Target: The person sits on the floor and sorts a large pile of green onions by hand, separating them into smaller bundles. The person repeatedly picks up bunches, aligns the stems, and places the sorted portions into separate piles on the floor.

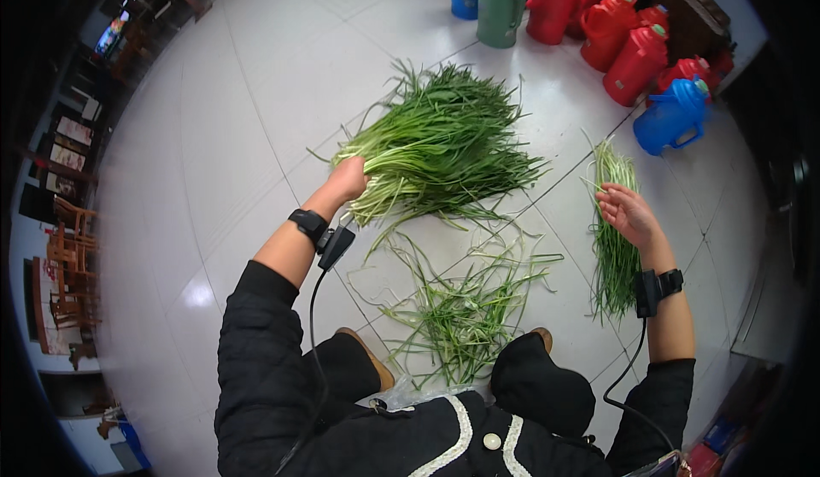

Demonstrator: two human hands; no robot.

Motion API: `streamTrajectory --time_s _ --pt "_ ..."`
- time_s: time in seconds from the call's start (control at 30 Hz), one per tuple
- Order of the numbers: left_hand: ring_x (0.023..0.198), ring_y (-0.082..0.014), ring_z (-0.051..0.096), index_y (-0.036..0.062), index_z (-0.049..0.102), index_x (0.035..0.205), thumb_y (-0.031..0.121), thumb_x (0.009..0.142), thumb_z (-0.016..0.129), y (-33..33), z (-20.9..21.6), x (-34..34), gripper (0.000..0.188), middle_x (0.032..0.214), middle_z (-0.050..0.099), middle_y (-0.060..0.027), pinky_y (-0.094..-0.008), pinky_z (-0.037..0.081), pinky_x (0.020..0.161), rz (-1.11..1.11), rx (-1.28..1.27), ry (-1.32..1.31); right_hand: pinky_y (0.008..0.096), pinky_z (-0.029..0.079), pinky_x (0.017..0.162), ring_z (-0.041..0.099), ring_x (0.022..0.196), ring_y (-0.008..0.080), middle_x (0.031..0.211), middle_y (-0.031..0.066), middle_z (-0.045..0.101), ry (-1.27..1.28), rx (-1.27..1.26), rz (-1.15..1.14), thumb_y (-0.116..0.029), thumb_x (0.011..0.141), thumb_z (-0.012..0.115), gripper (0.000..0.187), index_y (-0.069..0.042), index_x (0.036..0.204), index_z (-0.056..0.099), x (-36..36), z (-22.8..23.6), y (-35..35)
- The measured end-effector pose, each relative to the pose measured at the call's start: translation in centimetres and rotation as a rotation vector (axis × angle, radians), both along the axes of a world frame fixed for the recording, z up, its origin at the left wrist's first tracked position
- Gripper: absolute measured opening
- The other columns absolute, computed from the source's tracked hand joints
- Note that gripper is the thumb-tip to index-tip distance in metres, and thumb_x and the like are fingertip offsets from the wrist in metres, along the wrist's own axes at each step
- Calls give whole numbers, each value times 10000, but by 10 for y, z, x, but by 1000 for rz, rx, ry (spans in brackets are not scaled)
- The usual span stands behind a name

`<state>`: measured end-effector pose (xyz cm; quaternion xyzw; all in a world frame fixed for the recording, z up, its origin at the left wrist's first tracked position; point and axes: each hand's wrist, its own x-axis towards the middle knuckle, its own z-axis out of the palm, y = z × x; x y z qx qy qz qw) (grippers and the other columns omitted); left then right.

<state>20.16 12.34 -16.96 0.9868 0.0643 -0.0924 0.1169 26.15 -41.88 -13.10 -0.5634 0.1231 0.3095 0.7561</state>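
A large heap of garlic chives [453, 127] lies on the tiled floor in front of me, pale stalk ends to the left and dark green leaves to the right. My left hand [350, 178] is closed at the pale ends, its fingertips partly hidden by the stalks. Out to the right, a smaller, neater bunch of chives [617, 263] lies lengthwise. Just over its upper part is my right hand [628, 212], palm partly turned up, fingers loosely bent and nothing visible in them. Loose chive scraps [465, 319] are scattered between my feet.
Several thermos flasks stand at the far right: red ones [636, 63], a green one [500, 7] and a blue one [670, 118]. Wooden chairs [73, 251] line the far left. Straps with cabled devices [658, 289] sit on both wrists.
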Motion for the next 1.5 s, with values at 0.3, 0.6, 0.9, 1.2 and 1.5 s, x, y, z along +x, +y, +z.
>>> streamTrajectory --time_s 0.3,0.6,0.9,1.2,1.5 --pt "574 -205 576 -19 568 964 140 768 641 -34 207 -59 263 650 573 -122 -338 459 506 -83 -122 44 249 519 758 610 871 141 1007 110 613 -305 139 115 -92 900 515 222 7 1098 534 -30 131 74" --pt "492 -77 492 32 590 937 122 753 656 -80 355 -141 215 615 546 0 -220 369 409 -130 -287 174 347 312 1046 362 1269 260 1322 196 390 -1742 -673 607 -334 663 785 843 -69 1330 344 -131 215 272" --pt "1033 -209 550 11 437 1226 204 841 619 -27 365 -194 468 1083 557 -142 -313 503 820 -127 -1368 -219 224 411 554 511 572 67 650 -3 547 -1109 -211 609 -198 900 554 161 -42 869 529 -142 215 255" --pt "1084 -198 504 94 440 1187 423 921 460 -133 197 -201 424 1177 516 -90 -356 435 894 48 -1854 89 277 472 568 555 649 129 724 33 566 -394 219 433 -306 893 567 269 -52 808 541 -190 180 243" --pt "653 -146 586 29 495 1020 243 828 659 -163 157 -208 331 820 598 -78 -279 504 593 47 -1704 211 255 478 589 567 699 108 791 43 579 -547 -53 603 -230 886 580 243 -16 991 532 -193 145 236"
